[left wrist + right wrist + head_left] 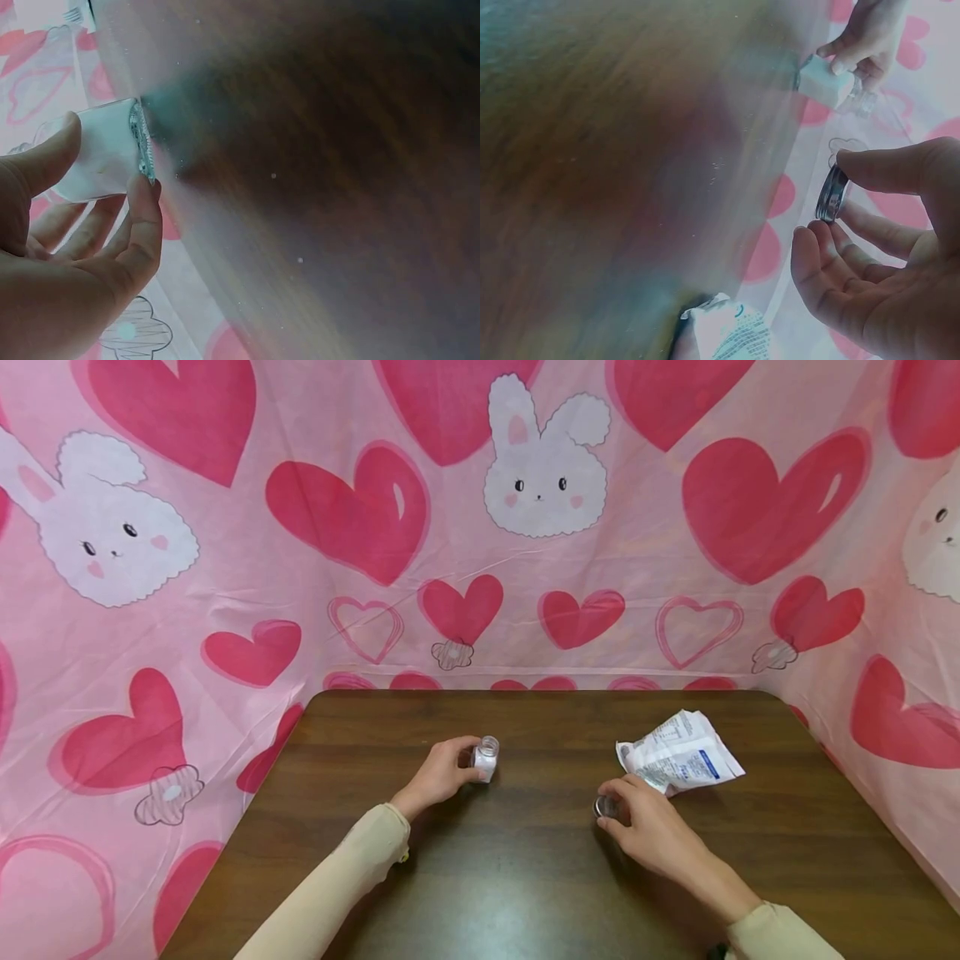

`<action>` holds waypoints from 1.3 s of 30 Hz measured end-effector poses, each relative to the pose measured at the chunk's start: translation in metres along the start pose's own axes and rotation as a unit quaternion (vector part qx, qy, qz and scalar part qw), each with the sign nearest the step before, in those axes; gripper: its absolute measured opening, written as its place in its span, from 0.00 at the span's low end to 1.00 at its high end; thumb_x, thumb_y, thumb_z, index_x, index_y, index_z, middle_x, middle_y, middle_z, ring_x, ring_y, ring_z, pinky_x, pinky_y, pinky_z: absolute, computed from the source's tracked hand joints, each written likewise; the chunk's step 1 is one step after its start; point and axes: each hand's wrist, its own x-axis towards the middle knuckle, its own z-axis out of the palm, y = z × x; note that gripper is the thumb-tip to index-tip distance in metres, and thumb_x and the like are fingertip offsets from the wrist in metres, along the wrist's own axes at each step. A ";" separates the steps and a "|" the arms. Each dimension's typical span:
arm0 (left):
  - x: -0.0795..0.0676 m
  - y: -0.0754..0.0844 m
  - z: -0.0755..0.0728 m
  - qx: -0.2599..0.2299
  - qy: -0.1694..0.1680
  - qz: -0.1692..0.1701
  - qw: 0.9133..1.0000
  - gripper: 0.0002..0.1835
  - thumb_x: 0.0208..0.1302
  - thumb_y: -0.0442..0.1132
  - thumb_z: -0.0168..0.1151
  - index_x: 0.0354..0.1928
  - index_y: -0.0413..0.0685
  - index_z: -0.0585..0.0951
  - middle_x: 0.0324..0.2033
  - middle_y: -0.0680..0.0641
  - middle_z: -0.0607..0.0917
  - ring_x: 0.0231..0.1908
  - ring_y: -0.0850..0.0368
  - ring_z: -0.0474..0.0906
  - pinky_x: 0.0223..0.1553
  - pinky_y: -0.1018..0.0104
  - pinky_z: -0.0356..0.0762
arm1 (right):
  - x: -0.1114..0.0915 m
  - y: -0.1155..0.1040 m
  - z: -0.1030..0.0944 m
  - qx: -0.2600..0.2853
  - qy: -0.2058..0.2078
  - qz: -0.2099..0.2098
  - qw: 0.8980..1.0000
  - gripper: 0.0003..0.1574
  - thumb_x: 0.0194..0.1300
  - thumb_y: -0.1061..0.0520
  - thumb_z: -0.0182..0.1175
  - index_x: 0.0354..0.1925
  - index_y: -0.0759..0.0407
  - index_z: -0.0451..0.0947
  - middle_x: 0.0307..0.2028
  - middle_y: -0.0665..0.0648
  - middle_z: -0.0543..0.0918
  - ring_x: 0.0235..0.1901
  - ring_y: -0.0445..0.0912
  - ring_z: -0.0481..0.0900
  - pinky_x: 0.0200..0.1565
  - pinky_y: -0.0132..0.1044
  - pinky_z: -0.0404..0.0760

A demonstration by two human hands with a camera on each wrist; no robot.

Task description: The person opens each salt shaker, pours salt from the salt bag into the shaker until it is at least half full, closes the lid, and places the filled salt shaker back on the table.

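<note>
A small clear glass jar [486,763] with white contents stands uncapped on the table, its open mouth upward. My left hand [444,770] grips it from the left side, thumb and fingers around its body, as the left wrist view shows with the jar [105,154] between them. My right hand [651,822] pinches a round metal lid [832,193] by its edge between thumb and fingers. In the head view the lid [604,807] is low over the table, to the right of the jar and apart from it.
A white printed packet [682,753], crumpled at its edges, lies on the right of the table just beyond my right hand. The brown wooden table [450,893] ends at a pink cloth [525,618] with hearts and rabbits, which hangs behind and at both sides.
</note>
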 end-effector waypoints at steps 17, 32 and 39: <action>0.001 0.002 0.001 -0.034 0.020 -0.029 0.999 0.23 0.57 0.28 0.80 0.52 0.39 0.79 0.45 0.41 0.87 0.47 0.43 0.86 0.52 0.46 0.81 | 0.016 -0.001 0.004 0.004 0.007 -0.004 1.000 0.19 0.57 0.64 0.78 0.46 0.62 0.84 0.39 0.52 0.81 0.35 0.45 0.77 0.36 0.40 0.78; -0.001 0.000 0.002 -0.031 0.024 -0.024 0.999 0.23 0.56 0.29 0.81 0.52 0.39 0.80 0.43 0.42 0.87 0.44 0.48 0.86 0.50 0.48 0.83 | 0.029 -0.013 0.012 0.015 -0.013 -0.004 1.000 0.19 0.59 0.62 0.78 0.48 0.62 0.85 0.40 0.52 0.81 0.34 0.44 0.76 0.36 0.39 0.77; 0.000 -0.001 0.002 -0.028 0.025 -0.013 0.999 0.23 0.56 0.29 0.81 0.53 0.39 0.81 0.46 0.42 0.87 0.46 0.46 0.86 0.52 0.48 0.83 | 0.038 -0.023 0.018 0.018 -0.016 -0.007 1.000 0.19 0.59 0.61 0.78 0.48 0.61 0.85 0.42 0.53 0.81 0.36 0.47 0.78 0.38 0.41 0.78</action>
